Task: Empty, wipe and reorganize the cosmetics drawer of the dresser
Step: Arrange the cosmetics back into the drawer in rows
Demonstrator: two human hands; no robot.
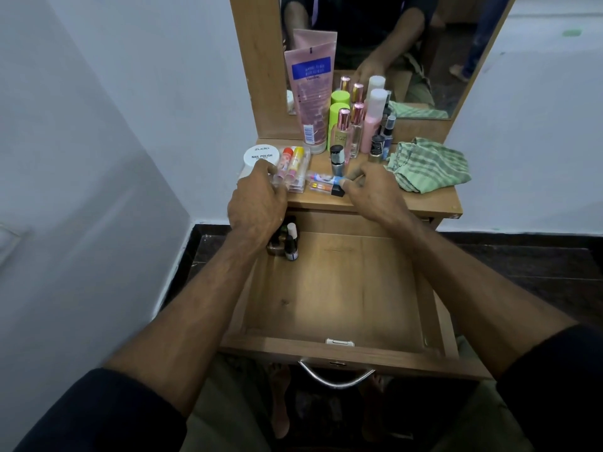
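Reaching over the open drawer (339, 288), I have both hands on the table (434, 203) above it. My left hand (257, 203) is curled around a clear case (293, 177) of lip balm sticks, two visible, one orange-capped and one yellow-capped. My right hand (375, 190) has its fingers bent on the blue end of a small tube (323, 179); a second small stick (326, 189) lies just under it. I cannot tell whether either hand has a firm hold.

The drawer, below my wrists, looks nearly bare and wiped, I judge; only a small cluster of nail polish bottles (288, 239) stands in its far left corner, under my left hand. I count about three there, partly hidden. So emptying and wiping seem done, and refilling has barely begun.

Beyond my hands stand one pink lotion tube (310, 99), one round white nail polish remover tub (261, 156), one lime-green bottle (337, 122), two rose-capped perfume bottles (350, 132), one pink bottle with a white cap (373, 119) and a few dark polish bottles. One striped green cloth (427, 164) lies right of my right hand.
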